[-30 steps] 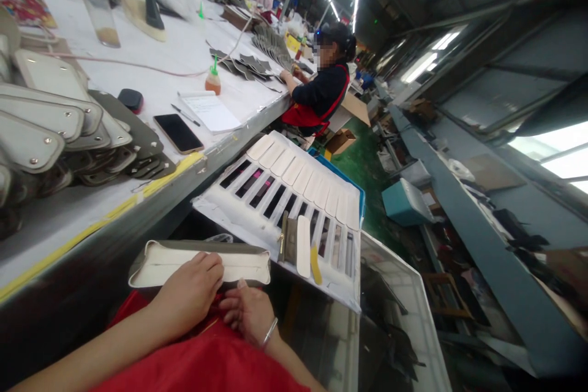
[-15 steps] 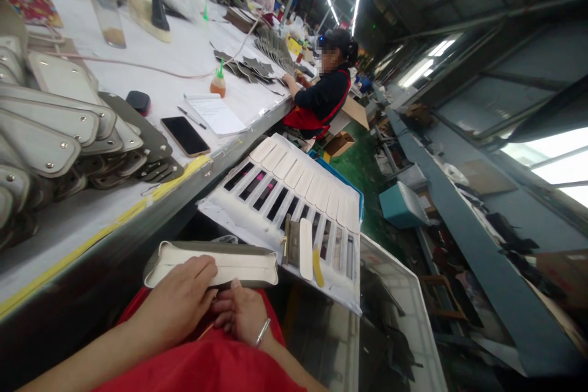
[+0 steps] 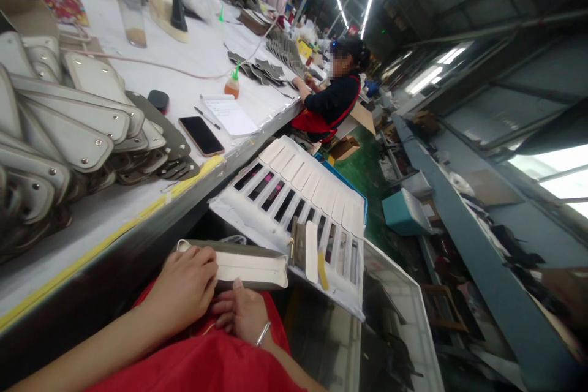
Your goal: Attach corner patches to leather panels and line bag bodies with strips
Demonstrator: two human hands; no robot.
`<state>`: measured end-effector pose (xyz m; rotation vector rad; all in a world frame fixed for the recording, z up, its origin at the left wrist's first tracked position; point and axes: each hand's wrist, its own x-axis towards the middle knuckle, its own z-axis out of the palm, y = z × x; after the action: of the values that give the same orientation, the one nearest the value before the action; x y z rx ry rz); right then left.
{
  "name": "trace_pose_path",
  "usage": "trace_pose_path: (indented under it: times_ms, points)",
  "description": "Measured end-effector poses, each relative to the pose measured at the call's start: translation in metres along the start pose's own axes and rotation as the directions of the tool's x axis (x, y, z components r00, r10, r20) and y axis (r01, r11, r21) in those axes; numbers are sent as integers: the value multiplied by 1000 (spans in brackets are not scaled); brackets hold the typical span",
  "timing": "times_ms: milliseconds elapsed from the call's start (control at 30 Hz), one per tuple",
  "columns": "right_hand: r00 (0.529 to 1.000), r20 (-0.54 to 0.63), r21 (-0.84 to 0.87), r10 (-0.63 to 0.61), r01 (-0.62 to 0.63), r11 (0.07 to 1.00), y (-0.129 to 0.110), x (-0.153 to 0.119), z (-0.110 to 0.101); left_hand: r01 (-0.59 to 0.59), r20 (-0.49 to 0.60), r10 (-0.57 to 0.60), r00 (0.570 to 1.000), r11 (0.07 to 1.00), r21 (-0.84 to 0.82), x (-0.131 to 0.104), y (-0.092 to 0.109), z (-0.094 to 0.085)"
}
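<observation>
A long, narrow bag piece (image 3: pixel 252 264) with a white panel and olive-grey sides lies across my lap, tilted down to the right. My left hand (image 3: pixel 190 275) is closed over its left part, fingers bent across the white panel. Beside it, my right hand (image 3: pixel 243 312), with a silver bracelet at the wrist, has its thumb against the near edge of the piece and its fingers curled below. What those curled fingers press on is partly hidden. To the right, a slotted white rack (image 3: pixel 275 220) carries a row of white strips (image 3: pixel 316 180).
On the rack lie an olive zippered piece (image 3: pixel 299 245), a loose white strip (image 3: pixel 311 251) and a yellow curved piece (image 3: pixel 323 269). The table (image 3: pixel 105 214) at left bears stacked grey riveted parts (image 3: pixel 87 135), a phone (image 3: pixel 201 135), a notepad (image 3: pixel 232 115) and a glue bottle (image 3: pixel 232 86). A co-worker (image 3: pixel 337 95) sits beyond.
The bag piece has shifted right and turned slightly clockwise, its left end now nearer my left hand. My right hand has hardly moved. The whole view has swung a little left.
</observation>
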<state>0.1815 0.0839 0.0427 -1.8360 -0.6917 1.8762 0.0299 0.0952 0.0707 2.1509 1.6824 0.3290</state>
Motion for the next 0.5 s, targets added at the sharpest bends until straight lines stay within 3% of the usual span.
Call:
trace_pose_path:
  times_ms: [267, 400, 500]
  points:
    - [999, -25, -79, 23, -25, 997, 4, 9, 20, -3, 26, 2, 1000, 1000, 16, 7, 1, -7]
    - [999, -24, -88, 31, -33, 996, 2, 10, 30, -51, 38, 52, 998, 998, -33, -2, -8, -1]
    - [999, 8, -73, 42, -41, 997, 0, 8, 34, -106, -75, 100, 992, 991, -80, -18, -27, 9]
